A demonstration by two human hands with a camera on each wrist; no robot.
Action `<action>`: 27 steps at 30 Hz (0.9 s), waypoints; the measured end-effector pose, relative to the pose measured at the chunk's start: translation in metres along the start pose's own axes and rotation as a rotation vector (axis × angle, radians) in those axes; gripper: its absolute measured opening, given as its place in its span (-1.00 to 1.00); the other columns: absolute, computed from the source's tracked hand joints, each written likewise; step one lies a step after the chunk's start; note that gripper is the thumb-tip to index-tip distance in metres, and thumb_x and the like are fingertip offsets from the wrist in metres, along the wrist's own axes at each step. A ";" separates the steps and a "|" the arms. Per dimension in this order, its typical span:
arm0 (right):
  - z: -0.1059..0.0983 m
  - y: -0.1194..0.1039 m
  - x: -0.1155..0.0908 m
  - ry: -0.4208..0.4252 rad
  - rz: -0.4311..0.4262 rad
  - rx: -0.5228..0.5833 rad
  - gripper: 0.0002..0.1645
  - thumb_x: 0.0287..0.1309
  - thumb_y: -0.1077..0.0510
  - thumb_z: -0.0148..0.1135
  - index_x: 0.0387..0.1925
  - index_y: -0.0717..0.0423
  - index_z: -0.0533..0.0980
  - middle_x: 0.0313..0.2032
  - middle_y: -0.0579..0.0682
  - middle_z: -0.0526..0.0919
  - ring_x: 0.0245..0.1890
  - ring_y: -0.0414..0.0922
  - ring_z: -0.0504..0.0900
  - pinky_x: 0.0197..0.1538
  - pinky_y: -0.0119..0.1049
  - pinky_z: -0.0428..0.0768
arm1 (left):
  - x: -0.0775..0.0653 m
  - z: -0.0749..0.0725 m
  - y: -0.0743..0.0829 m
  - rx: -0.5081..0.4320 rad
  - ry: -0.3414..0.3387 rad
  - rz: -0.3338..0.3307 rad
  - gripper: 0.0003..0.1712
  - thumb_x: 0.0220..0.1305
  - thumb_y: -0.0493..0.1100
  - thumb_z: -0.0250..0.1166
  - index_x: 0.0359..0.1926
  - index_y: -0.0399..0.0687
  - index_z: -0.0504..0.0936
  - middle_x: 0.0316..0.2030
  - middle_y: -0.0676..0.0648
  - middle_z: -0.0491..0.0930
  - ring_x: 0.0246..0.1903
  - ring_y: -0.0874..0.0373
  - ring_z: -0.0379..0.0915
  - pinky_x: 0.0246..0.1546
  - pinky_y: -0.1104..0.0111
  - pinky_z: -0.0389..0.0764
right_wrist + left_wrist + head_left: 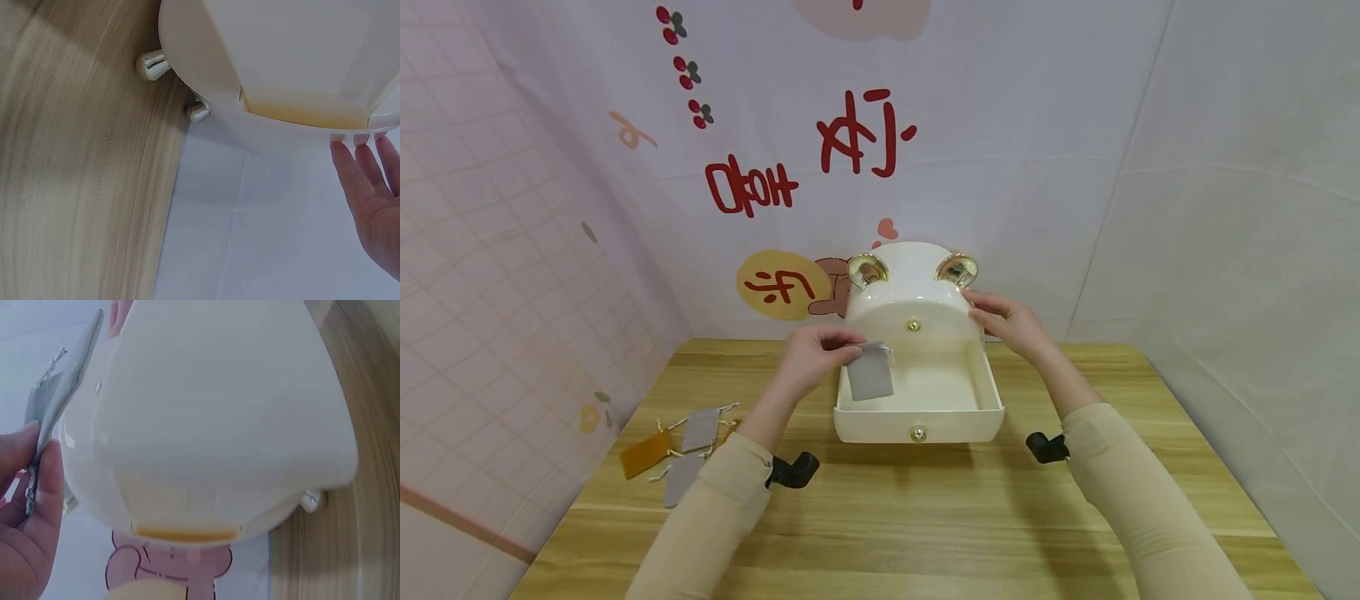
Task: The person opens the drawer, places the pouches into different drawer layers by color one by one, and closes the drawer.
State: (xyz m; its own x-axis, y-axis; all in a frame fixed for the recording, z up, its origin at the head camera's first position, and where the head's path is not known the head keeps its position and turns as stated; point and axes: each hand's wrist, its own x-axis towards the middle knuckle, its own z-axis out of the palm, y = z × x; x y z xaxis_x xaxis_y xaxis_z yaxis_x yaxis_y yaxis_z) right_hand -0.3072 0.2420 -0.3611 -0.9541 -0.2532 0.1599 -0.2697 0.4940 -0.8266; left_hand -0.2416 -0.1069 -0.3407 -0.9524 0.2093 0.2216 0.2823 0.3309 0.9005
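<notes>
A grey drawstring pouch [871, 372] hangs from the thumb and fingers of my left hand [817, 358], above the left side of a pulled-out drawer [919, 425]. In the left wrist view the pouch [65, 384] is seen nearly edge-on, pinched near its cord. The drawer belongs to a cream storage box [913, 300] with gold-rimmed ears and round gold knobs. My right hand [1011, 323] rests its fingertips on the box's right side; in the right wrist view those fingers [353, 172] look fairly straight against the wall of the box.
On the wooden table [895, 533] at the left lie several more pouches, among them an orange one [646, 454] and a grey one [702, 429], partly hidden by my left sleeve. A printed cloth wall [1015, 200] stands right behind the box.
</notes>
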 end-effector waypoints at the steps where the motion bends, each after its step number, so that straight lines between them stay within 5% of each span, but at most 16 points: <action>1: 0.000 0.000 0.000 -0.001 0.004 -0.002 -0.41 0.41 -0.06 0.15 0.40 -0.06 0.38 0.41 0.02 0.33 0.33 0.11 0.35 0.16 0.06 0.51 | 0.001 0.004 0.002 0.005 -0.005 0.002 -0.87 0.18 -0.32 0.44 -0.21 -0.20 0.78 -0.30 -0.06 0.70 -0.34 0.11 0.54 -0.31 0.36 0.60; 8: 0.000 -0.001 0.002 -0.005 0.024 0.012 -0.43 0.46 0.09 0.10 0.42 0.07 0.33 0.43 0.12 0.27 0.35 0.20 0.30 0.18 0.14 0.47 | 0.011 0.031 0.007 0.029 -0.030 0.029 -0.89 0.18 -0.34 0.43 -0.24 -0.17 0.78 -0.33 -0.04 0.69 -0.37 0.12 0.55 -0.33 0.34 0.62; 27: 0.001 0.001 0.001 0.009 -0.016 0.014 -0.43 0.40 -0.05 0.18 0.37 -0.04 0.42 0.39 0.01 0.35 0.31 0.11 0.39 0.12 0.04 0.55 | 0.022 0.074 0.018 0.110 -0.026 0.091 -0.89 0.19 -0.32 0.43 -0.23 -0.17 0.78 -0.30 -0.05 0.71 -0.32 0.14 0.56 -0.27 0.38 0.59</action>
State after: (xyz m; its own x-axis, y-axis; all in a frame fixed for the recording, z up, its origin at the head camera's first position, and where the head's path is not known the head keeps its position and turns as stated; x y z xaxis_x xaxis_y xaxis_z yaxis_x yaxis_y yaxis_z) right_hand -0.3082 0.2417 -0.3623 -0.9508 -0.2533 0.1784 -0.2833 0.4780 -0.8314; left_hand -0.2488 -0.0282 -0.3470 -0.9193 0.2665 0.2895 0.3797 0.4082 0.8302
